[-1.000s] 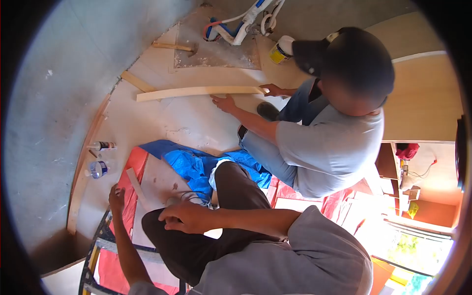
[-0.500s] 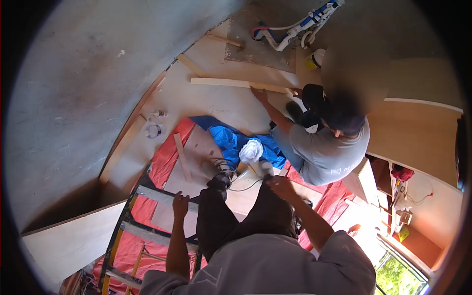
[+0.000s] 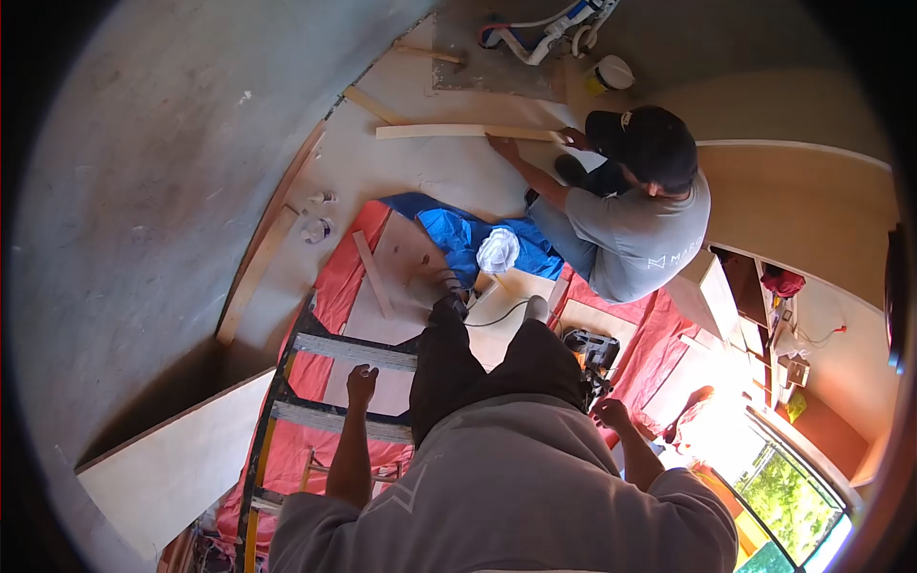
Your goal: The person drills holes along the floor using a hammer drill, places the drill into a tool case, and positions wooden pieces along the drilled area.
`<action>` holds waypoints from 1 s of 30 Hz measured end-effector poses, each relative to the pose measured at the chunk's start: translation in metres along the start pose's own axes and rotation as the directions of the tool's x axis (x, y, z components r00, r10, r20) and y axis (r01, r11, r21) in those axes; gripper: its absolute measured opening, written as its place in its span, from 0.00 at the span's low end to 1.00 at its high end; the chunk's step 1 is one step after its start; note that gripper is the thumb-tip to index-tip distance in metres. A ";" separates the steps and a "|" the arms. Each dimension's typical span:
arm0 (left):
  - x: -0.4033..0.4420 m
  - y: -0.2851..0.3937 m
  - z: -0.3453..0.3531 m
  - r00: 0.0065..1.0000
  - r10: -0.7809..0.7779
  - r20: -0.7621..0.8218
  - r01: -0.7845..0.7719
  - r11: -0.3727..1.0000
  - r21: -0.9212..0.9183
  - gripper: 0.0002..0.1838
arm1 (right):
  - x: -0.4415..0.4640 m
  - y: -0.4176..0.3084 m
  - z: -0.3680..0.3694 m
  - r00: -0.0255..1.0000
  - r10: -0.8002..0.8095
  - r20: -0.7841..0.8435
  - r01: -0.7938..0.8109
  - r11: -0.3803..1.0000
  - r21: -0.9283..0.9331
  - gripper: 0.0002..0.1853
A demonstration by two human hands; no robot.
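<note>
My left hand [image 3: 361, 384] hangs loosely, fingers slightly curled and apart, with nothing visible in it. It is over the stepladder [image 3: 349, 353], whose rungs lie just beside and below. On the other side, my right hand [image 3: 611, 414] is held low with its fingers loosely bent, and no object shows in it. Nearest to that hand is an open black tool case [image 3: 592, 351] on the floor. My legs stand between the ladder and the case, close to a white bundled cloth [image 3: 498, 250] on a blue tarp [image 3: 447, 244].
A co-worker [image 3: 640, 215] crouches ahead on the right, both hands on a long wooden strip [image 3: 444, 131]. Red sheeting [image 3: 334, 291] covers part of the floor. A loose board [image 3: 373, 275], a cable [image 3: 497, 320] and a white panel [image 3: 181, 458] lie around. A bucket [image 3: 611, 74] stands farther back.
My right hand has swung from in front of my thigh out to the right and down. The view has shifted, uncovering the tool case. The co-worker still holds the wooden strip.
</note>
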State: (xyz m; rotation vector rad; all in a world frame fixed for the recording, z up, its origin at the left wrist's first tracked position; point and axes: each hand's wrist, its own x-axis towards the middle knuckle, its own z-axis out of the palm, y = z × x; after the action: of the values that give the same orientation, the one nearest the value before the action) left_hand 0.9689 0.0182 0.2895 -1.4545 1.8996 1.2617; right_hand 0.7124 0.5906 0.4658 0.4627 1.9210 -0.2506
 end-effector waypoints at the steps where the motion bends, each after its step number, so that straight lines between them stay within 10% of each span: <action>1: 0.000 -0.005 0.000 1.000 0.006 0.008 -0.006 1.000 0.010 0.23 | 0.027 0.026 0.007 0.946 -0.325 -0.011 0.320 0.935 -0.151 0.11; 4: 0.006 -0.015 0.003 0.999 0.011 0.043 -0.013 0.999 0.046 0.23 | 0.033 0.032 0.020 0.826 -0.554 -0.104 0.539 0.831 -0.138 0.10; 6: 0.009 -0.019 0.009 0.997 -0.002 0.074 0.000 0.999 0.033 0.24 | 0.030 0.036 0.025 0.936 -0.317 -0.156 0.346 0.908 0.236 0.10; 14: -0.019 0.014 0.016 0.989 -0.073 0.130 0.074 0.997 -0.002 0.23 | 0.029 0.069 0.041 0.953 -0.151 -0.262 0.213 0.950 0.228 0.13; 16: -0.041 0.050 0.017 0.980 -0.122 0.158 0.130 0.991 -0.043 0.22 | 0.055 0.099 0.059 0.872 -0.328 -0.363 0.326 0.943 -0.069 0.15; 18: -0.057 0.075 0.020 0.967 -0.138 0.213 0.135 0.990 0.029 0.21 | 0.073 0.123 0.070 0.743 -0.644 -0.183 0.413 0.656 -0.631 0.16; 19: -0.061 0.084 0.021 0.961 -0.048 0.271 0.030 0.997 0.073 0.20 | 0.062 0.128 0.075 0.901 -0.244 -0.360 0.310 0.940 0.140 0.14; 24: -0.041 0.106 0.033 0.846 0.290 0.448 -0.457 0.826 0.329 0.15 | 0.053 0.174 0.101 0.907 -0.195 -0.373 0.341 0.859 0.381 0.13; 25: -0.046 0.124 0.039 0.833 0.319 0.451 -0.482 0.819 0.311 0.14 | 0.062 0.187 0.110 0.860 -0.255 -0.442 0.409 0.862 0.300 0.13; 27: -0.084 0.170 0.066 0.969 0.051 0.241 -0.055 0.998 0.008 0.13 | 0.072 0.210 0.120 0.754 -0.341 -0.562 0.515 0.838 0.183 0.14; 30: -0.090 0.192 0.078 0.941 0.223 0.255 -0.252 0.964 0.088 0.14 | 0.055 0.228 0.101 0.949 -0.195 -0.248 0.307 0.751 0.584 0.17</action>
State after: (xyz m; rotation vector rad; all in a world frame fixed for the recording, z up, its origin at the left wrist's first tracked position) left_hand 0.8106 0.1386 0.3969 -0.9819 1.9859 1.3381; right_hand 0.8772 0.7687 0.3852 0.6681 2.0445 -1.0797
